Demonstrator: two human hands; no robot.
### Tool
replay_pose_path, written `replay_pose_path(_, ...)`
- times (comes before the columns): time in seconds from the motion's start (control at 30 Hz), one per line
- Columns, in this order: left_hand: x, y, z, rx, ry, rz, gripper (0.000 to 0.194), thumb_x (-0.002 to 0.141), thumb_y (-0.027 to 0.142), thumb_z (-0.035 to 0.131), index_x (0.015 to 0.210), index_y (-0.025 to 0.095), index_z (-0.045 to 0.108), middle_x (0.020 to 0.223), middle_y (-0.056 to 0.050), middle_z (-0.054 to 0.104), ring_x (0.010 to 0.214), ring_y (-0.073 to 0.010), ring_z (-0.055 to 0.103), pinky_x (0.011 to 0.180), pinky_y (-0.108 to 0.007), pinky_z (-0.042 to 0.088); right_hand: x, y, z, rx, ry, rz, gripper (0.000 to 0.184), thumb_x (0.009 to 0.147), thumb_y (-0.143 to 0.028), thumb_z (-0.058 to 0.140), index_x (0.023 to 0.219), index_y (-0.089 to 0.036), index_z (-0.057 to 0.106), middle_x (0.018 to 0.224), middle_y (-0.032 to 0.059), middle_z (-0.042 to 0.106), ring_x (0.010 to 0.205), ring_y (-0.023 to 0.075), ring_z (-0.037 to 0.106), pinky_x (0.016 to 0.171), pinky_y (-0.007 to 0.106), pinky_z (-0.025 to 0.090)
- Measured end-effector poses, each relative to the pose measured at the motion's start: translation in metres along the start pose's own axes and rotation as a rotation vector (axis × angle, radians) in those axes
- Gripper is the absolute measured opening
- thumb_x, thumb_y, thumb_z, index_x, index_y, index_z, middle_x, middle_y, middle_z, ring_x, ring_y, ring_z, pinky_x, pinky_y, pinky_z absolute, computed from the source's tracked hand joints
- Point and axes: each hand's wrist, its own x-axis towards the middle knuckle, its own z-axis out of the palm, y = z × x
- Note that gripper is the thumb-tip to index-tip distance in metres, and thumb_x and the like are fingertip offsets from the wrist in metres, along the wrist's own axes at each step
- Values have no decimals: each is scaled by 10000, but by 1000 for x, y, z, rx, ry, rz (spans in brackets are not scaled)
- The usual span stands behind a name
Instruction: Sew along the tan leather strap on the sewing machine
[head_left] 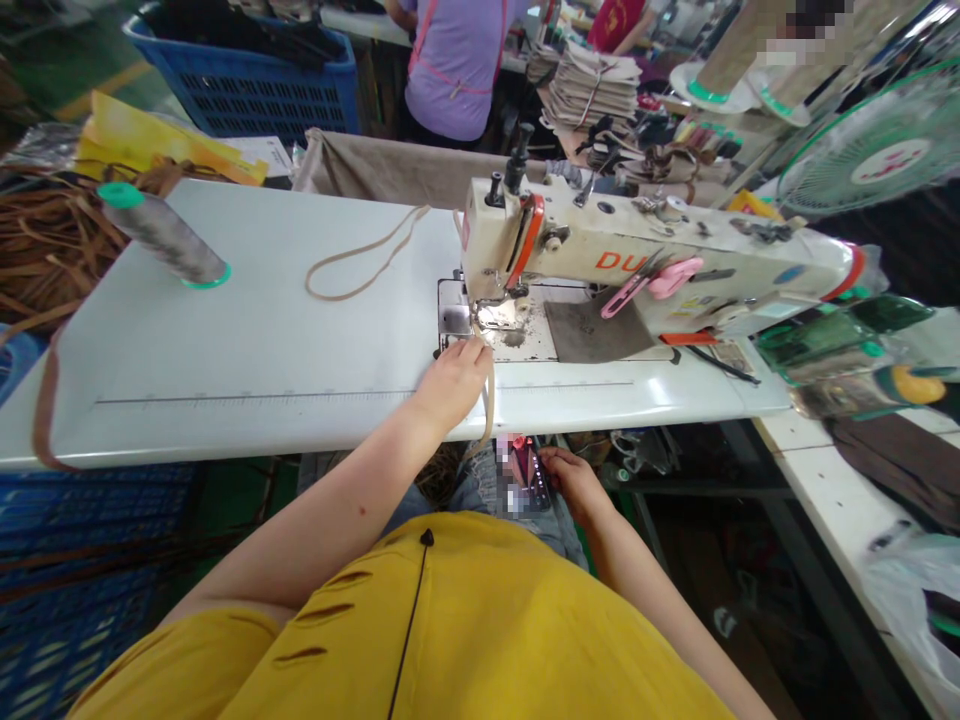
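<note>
My left hand [454, 380] rests on the front edge of the sewing machine's bed, its fingers closed over a thin beige strap [490, 405] just in front of the presser foot [491, 312]. One end of that strap hangs past the table edge toward my lap. Below the table, my right hand [576, 482] has its fingers bent against the right edge of a mobile phone [529, 475] with a lit screen. The phone lies on my jeans. The sewing machine [577, 240] stands above, with a pink thread snipper [626, 297] on its body.
A looped beige strap [360, 290] and a grey thread cone [169, 240] are on the white table [247, 350]. Brown strips [45, 240] pile up at left. Blue baskets [255, 85] stand behind. A green fan [885, 150] is at right. Another person [454, 70] stands beyond.
</note>
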Motion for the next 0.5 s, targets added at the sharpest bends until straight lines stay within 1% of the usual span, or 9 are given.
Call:
replay_pose_path(0.2, 1, 0, -3, 4, -19, 1, 283, 979, 1, 491, 1165, 76, 691, 1237, -190, 683, 1125, -276, 682, 1070, -433, 562, 1, 0, 0, 32, -26, 27, 466, 577, -513, 806, 914, -195, 772, 845, 49, 741, 716, 196, 588, 627, 306, 383)
replay_pose_path(0.3, 1, 1, -4, 6, -29, -6, 291, 983, -1, 487, 1175, 76, 691, 1247, -183, 681, 1135, -273, 684, 1075, -424, 561, -1, -4, 0, 33, -34, 26, 471, 571, -521, 821, 913, -200, 768, 839, 47, 735, 720, 200, 590, 638, 315, 387)
replay_pose_path(0.37, 1, 1, -4, 9, -31, -6, 295, 984, -3, 485, 1182, 73, 691, 1255, -180, 680, 1138, -270, 683, 1081, -419, 557, -3, -7, -2, 34, -51, 20, 500, 578, -521, 837, 959, -203, 770, 816, 34, 727, 691, 190, 569, 642, 319, 385)
replay_pose_path(0.5, 1, 0, -3, 12, -33, 1, 289, 993, 4, 485, 1190, 68, 687, 1254, -183, 680, 1137, -271, 678, 1083, -414, 553, -6, -10, -4, 42, -89, -4, 634, 592, -504, 862, 1142, -206, 760, 763, 1, 707, 631, 158, 506, 655, 319, 384)
